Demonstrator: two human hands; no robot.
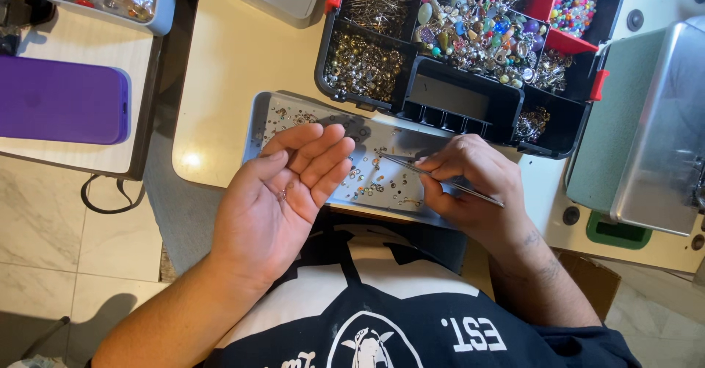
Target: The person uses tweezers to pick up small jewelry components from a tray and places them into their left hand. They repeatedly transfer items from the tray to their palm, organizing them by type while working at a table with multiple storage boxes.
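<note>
Head camera, looking down at a person seated at a cream table (235,59).

The left hand (283,192) lies palm up and open, fingers loosely together, above the near left end of a shallow grey metal tray (382,142). A few tiny metal rings (283,192) rest on the palm; the hand grips nothing.

The right hand (474,184) hovers over the right part of the same tray, fingers pinched shut around slim silver metal tweezers (440,178). The tweezers point left, tips above the tray's middle. Whether the tips hold anything is too small to tell.

Small loose metal findings (371,181) lie scattered over the tray floor between the two hands.

Just behind the tray sits a black plastic organiser box with red dividers (455,100), its compartments holding silver pins, metal rings and coloured beads.

A silver metal case (664,125) stands at the right. A purple rectangular case (62,109) lies on a separate surface at far left.
</note>
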